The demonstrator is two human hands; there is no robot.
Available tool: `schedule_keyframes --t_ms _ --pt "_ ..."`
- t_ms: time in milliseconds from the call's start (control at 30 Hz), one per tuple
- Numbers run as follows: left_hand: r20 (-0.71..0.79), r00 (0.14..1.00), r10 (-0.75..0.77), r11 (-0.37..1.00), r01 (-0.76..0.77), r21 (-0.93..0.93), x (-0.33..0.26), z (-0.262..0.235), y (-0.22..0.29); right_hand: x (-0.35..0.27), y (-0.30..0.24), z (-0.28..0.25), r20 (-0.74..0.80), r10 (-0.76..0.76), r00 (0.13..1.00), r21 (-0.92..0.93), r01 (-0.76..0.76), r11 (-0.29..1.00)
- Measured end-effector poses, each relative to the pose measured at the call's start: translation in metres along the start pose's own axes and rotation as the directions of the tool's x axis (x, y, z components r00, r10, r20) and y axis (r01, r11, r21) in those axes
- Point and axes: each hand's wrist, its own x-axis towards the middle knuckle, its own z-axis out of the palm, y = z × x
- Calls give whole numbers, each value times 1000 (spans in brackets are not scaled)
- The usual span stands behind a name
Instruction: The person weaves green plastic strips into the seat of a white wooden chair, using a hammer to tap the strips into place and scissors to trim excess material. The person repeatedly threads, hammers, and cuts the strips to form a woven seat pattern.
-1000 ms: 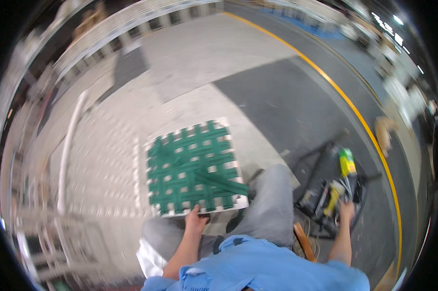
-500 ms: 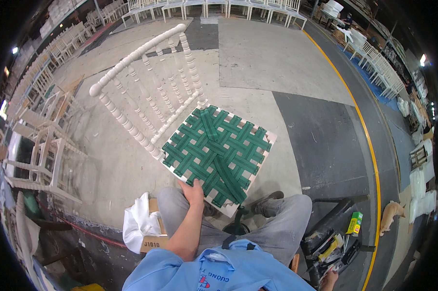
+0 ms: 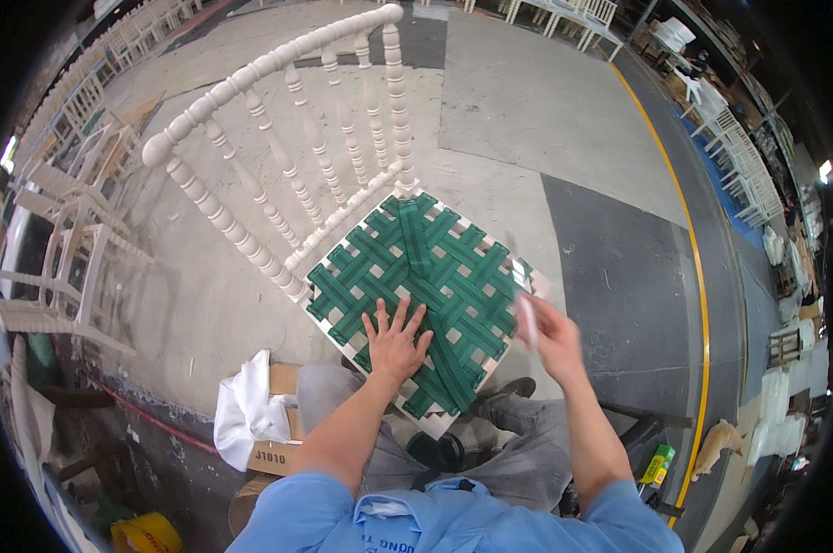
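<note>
A white chair with turned spindles in its back stands before my knees. Its seat is woven from green webbing, with loose green strips lying across the top. My left hand rests flat on the webbing near the seat's front left, fingers spread. At the seat's right edge, my right hand pinches a small whitish strip-like item. Motion blur hides what kind of thing that item is.
A cardboard box with white cloth stands by my left leg. To my right lies a green and yellow packet by a dark holder. An animal lies beyond the yellow floor line. More white chairs stand at left.
My right hand has come up from the dark tool holder at lower right to the seat's edge, now with a whitish item. My left hand has moved from the seat's front edge onto the webbing.
</note>
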Motion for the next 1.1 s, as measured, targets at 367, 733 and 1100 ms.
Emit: schedule_keyframes --t_ms 367,733,1100 --pt "117 992 -43 999 46 -17 17 -4 -1 228 66 100 26 65 998 54 -66 996" --pt "82 996 -37 997 43 -71 19 -7 -4 227 64 102 -72 466 882 -89 -471 877" --pt "108 994 -34 998 39 -45 18 -7 -6 234 57 101 -105 129 986 -80 -138 987"
